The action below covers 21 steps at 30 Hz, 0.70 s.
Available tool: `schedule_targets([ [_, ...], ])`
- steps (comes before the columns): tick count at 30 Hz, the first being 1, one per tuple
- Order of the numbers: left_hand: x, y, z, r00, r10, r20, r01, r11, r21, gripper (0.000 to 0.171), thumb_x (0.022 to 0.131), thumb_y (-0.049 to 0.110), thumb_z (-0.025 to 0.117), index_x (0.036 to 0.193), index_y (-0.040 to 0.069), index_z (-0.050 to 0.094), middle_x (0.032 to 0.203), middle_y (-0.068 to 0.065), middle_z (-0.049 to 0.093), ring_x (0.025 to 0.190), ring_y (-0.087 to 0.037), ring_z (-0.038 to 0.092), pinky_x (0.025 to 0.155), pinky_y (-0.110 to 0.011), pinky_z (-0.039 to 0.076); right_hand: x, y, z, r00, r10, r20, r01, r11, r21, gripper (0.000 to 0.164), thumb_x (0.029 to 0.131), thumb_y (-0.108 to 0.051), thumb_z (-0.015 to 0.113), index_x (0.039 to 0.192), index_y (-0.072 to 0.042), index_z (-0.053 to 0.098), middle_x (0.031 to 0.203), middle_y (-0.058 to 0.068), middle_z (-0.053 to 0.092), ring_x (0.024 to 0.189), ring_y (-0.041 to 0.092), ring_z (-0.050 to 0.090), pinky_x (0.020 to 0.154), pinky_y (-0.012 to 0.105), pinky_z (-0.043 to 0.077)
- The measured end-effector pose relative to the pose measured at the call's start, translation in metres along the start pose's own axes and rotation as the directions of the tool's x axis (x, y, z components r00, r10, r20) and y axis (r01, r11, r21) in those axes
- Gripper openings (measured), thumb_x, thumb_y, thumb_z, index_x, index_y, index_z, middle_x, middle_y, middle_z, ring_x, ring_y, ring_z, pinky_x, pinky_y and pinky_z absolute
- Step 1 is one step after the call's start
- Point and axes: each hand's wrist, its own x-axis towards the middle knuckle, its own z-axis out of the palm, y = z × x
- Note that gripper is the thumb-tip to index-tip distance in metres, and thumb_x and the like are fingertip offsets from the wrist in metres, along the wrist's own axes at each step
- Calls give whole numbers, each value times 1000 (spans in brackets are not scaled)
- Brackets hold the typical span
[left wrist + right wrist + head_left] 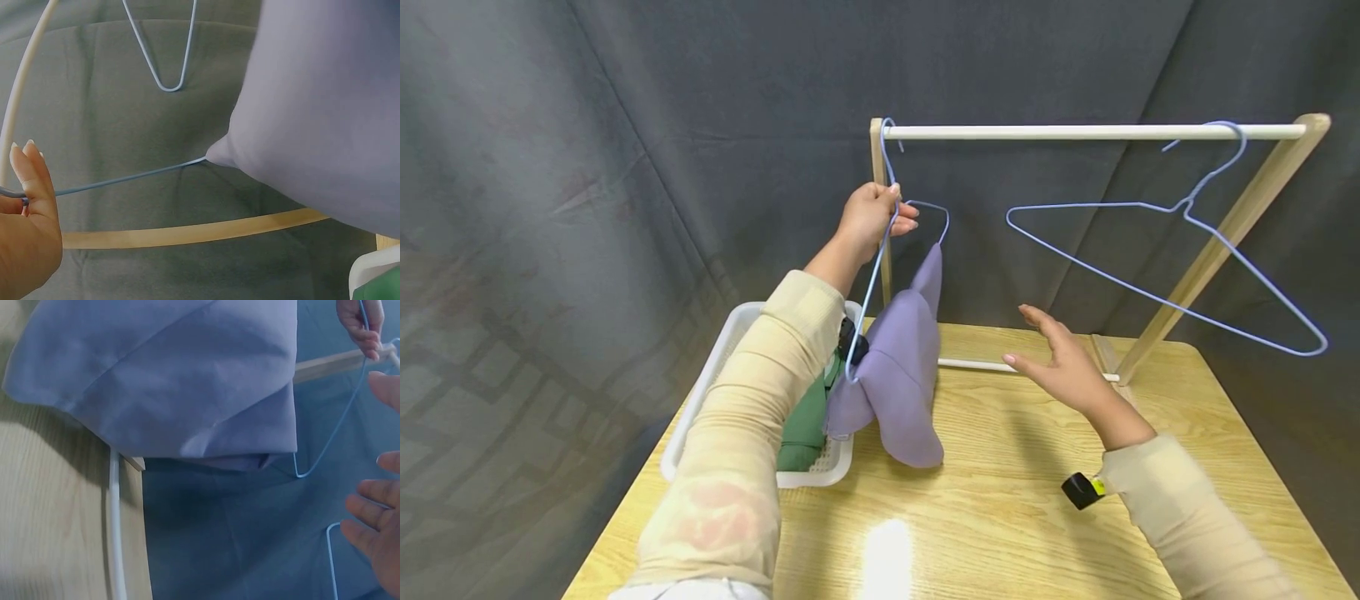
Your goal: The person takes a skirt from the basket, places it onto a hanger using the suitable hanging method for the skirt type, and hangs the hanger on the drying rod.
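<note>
My left hand (pixel 868 218) pinches a blue wire hanger (pixel 131 177) near its neck, at the left end of the rack. The hanger's hook loops over the white rail (pixel 1075 132). A purple garment (pixel 901 350) drapes from the hanger's lower part, folded, its kind unclear; one hanger corner pokes out of the cloth. To the right of it, my right hand (pixel 1063 365) is held in the air above the table, fingers spread and touching nothing. In the right wrist view the purple cloth (pixel 181 387) hangs apart from that hand's fingers.
A second blue hanger (pixel 1090 204) hangs bare at the rail's right end. The rack's wooden leg (pixel 1225 242) slants down to the wooden table (pixel 985 517). Under my left arm stands a white basket (pixel 700 408) with green cloth (pixel 805 425) inside. Grey curtain (pixel 737 100) hangs behind.
</note>
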Motion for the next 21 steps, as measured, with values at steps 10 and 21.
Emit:
schedule_targets([
  [10,-2,-4,-3,1000,-12,6,11,1000,11,27,93,16,37,102,-9,42,70,-12,54,47,-11,55,49,-17,47,-3,-2,16,1000,-22,-2,22,1000,-8,72,79,-33,61,135,-7,24,129,24,31,116,40,28,86,59,24],
  [21,-3,-8,-8,999,-30,27,30,1000,6,25,93,17,39,99,-7,41,74,-13,55,49,-13,56,52,-19,48,-5,-1,26,999,-24,22,24,1000,16,70,80,-28,61,135,-5,23,129,24,31,116,39,29,87,58,25],
])
